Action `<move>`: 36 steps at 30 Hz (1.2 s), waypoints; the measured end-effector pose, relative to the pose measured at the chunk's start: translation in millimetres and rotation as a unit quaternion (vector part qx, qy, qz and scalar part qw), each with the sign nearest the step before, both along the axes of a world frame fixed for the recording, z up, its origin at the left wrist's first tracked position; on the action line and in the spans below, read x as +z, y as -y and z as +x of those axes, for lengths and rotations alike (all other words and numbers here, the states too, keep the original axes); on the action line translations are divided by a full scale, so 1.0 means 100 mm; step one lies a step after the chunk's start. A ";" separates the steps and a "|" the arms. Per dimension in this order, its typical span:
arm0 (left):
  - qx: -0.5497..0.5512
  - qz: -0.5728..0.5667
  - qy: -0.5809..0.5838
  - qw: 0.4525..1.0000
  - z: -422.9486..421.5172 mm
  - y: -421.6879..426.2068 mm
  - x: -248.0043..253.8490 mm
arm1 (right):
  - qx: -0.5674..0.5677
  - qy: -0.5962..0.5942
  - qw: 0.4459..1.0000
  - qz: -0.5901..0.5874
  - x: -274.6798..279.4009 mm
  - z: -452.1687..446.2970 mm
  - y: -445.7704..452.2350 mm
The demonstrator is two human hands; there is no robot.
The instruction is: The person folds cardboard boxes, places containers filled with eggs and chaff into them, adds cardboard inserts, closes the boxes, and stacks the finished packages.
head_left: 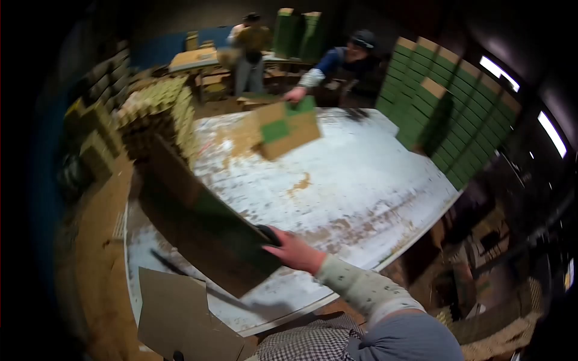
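Note:
My right hand [293,248] grips the near edge of a long green and brown cardboard piece [208,228], which is tilted above the white worktable [361,162]. A small black object shows by its thumb. My left hand is not visible. At the lower left a plain grey-brown cardboard piece [180,310] reaches over the table's near edge. Across the table a co-worker's hand [295,94] holds the top of another green and brown cardboard piece [289,129].
Tall green stacks [460,108] line the table's right side. A pile of yellowish ridged pieces [159,117] rises at its left corner. Behind stand another person [248,60] and a second table [192,58]. Stacked blocks [96,147] are farther left.

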State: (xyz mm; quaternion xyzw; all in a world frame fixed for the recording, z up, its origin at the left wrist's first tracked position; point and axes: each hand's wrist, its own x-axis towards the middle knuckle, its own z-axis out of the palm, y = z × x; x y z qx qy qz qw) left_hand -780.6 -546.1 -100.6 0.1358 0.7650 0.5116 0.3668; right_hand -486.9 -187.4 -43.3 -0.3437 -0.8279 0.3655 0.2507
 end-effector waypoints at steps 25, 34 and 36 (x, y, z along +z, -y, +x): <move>-0.746 -0.016 0.119 0.655 7.68 -3.08 -0.60 | -0.751 -0.515 0.412 -0.027 -1.64 7.63 4.34; -0.763 0.009 0.111 0.637 10.64 -4.53 -0.35 | -0.769 -0.549 0.301 -0.130 -1.93 10.30 3.28; -0.765 0.022 0.229 0.602 11.33 -4.76 -0.23 | -0.864 -0.225 0.445 -0.064 -1.79 10.98 3.18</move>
